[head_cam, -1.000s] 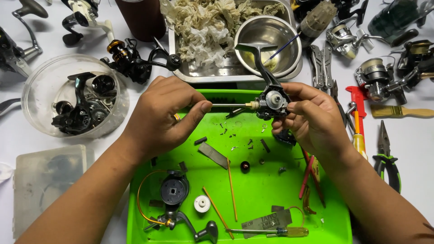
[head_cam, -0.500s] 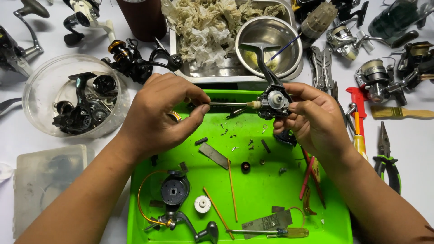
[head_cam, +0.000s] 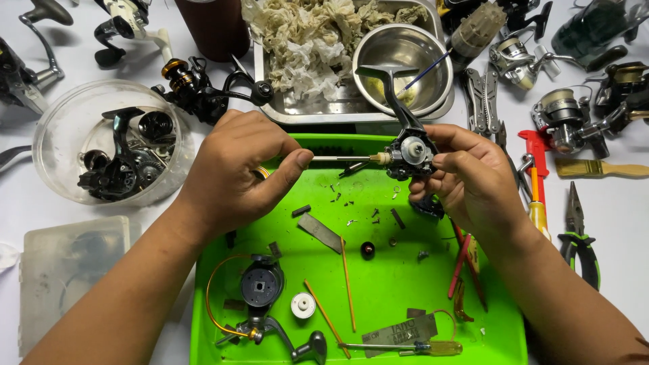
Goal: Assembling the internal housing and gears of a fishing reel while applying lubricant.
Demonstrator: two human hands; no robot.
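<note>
While your right hand (head_cam: 473, 179) keeps gripping the reel body (head_cam: 409, 152), your left fingers (head_cam: 294, 162) have stayed pinched on the shaft (head_cam: 341, 159), barely moved over the tray (head_cam: 405, 284).

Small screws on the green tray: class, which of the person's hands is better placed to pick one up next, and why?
Probably the left hand: it pinches only a thin rod, easily set down, while the right hand grips the reel body. The screws lie just below the rod.
</note>
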